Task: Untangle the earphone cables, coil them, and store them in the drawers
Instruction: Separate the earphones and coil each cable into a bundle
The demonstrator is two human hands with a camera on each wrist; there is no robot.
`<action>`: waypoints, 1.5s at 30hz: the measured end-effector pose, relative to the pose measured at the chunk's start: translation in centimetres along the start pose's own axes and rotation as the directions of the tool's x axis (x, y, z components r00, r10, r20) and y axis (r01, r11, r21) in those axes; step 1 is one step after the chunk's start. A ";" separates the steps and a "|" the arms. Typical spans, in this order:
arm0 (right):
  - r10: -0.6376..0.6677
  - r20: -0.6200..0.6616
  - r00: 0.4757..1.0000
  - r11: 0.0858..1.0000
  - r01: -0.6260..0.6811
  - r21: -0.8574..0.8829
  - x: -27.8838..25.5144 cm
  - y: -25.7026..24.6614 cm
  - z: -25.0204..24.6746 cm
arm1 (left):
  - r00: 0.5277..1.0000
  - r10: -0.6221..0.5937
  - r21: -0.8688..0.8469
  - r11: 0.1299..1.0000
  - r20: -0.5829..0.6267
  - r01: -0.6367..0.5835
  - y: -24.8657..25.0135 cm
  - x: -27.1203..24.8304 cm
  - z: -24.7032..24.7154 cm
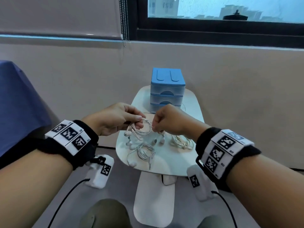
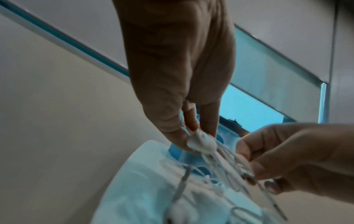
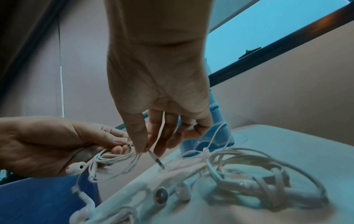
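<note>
Overhead, the left hand (image 1: 113, 119) grips a coiled earphone cable (image 1: 141, 127) above the table (image 1: 190, 102), near the drawers (image 1: 167, 89). Left wrist: blurred. Right wrist: the right hand (image 3: 159, 94) pinches its plug (image 3: 156, 159).

Bare forearms, no sleeves: behind the fingers of the left hand (image 1: 113, 119) sits a black fabric wristband (image 1: 77, 143) carrying white blocks printed with black square-patterned markers. A matching black band (image 1: 225, 153) with the same kind of white marker blocks wraps the wrist behind the right hand (image 1: 171, 119). Below each wrist hangs a white camera housing (image 1: 100, 171), each bearing one more black-and-white marker, with a thin black cable (image 1: 65, 199) trailing from it.
</note>
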State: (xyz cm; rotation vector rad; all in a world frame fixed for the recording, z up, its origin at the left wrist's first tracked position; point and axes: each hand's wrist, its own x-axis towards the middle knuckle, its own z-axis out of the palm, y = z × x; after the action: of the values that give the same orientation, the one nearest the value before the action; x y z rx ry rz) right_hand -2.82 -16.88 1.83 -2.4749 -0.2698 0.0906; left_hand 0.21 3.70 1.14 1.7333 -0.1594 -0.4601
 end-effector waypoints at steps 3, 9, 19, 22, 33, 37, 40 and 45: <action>0.068 -0.013 0.998 0.997 -0.068 -0.037 1.9 0.4 1.2 | 0.998 -0.064 0.006 0.998 0.012 0.064 -1.3 2.1 -0.9; 0.138 0.028 0.990 0.965 -0.128 -0.227 4.9 0.4 4.9 | 0.999 -0.035 0.364 0.931 0.039 0.018 -3.0 4.6 -1.7; 0.079 0.088 0.993 0.902 -0.034 -0.431 4.9 0.7 2.4 | 0.996 0.080 0.824 0.563 0.028 -0.068 -2.3 6.2 -1.0; 0.059 -0.033 0.998 0.935 -0.066 -0.349 5.2 2.3 -1.0 | 0.995 0.088 0.839 0.536 0.048 -0.088 -2.0 6.4 -0.9; 0.099 0.163 0.982 0.829 0.009 -0.559 6.9 6.8 -3.2 | 0.970 0.092 0.953 0.186 0.225 -0.238 1.3 8.9 1.6; 0.094 0.146 0.985 0.797 0.013 -0.603 6.9 7.6 -3.3 | 0.974 0.037 0.971 0.076 0.224 -0.226 1.5 10.1 2.1; 0.119 0.105 0.987 0.769 -0.024 -0.638 6.9 8.1 -3.4 | 0.977 -0.050 0.978 0.000 0.209 -0.209 1.3 10.5 2.6; 0.159 0.104 0.982 0.697 -0.038 -0.716 6.7 9.5 -3.6 | 0.969 -0.128 0.968 -0.108 0.210 -0.224 0.9 10.4 3.8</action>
State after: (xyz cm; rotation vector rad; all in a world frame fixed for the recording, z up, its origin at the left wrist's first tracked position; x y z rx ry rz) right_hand 5.86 -24.90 -1.07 -3.2784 -0.2723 0.2769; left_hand 8.29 -3.60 -0.83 3.2515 -1.0322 -0.5124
